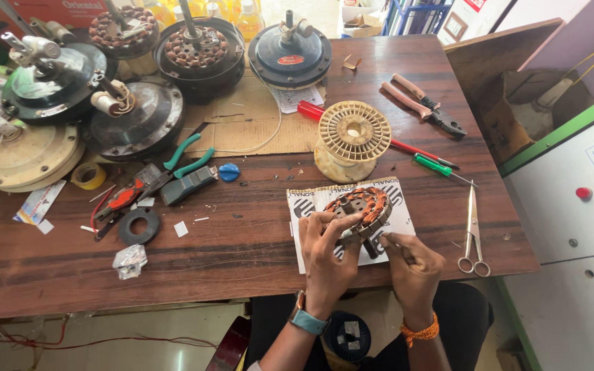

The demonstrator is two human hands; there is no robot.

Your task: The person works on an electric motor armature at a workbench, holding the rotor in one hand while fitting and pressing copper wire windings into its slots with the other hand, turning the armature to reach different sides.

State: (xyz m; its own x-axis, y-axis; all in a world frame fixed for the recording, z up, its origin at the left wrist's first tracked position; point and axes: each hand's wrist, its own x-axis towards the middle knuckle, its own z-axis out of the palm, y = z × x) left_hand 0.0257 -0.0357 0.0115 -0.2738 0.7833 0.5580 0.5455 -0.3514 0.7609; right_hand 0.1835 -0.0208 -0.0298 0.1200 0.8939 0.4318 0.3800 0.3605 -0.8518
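Note:
A round motor stator wound with copper wire [364,203] stands tilted on a printed paper sheet [397,221] near the table's front edge. My left hand [327,257] grips its lower left rim, thumb across the metal core. My right hand [412,264] is closed at the stator's lower right side and pinches something small against it; what it pinches is too small to tell. A blue watch sits on my left wrist, an orange thread band on my right.
On the brown wooden table [242,240] lie scissors [473,233], a green screwdriver [438,167], a red screwdriver [311,110], pliers [421,103], a cream plastic spool [352,137], green-handled pliers [183,161] and several fan motor housings [132,117] at the back left. A white cabinet [572,206] stands right.

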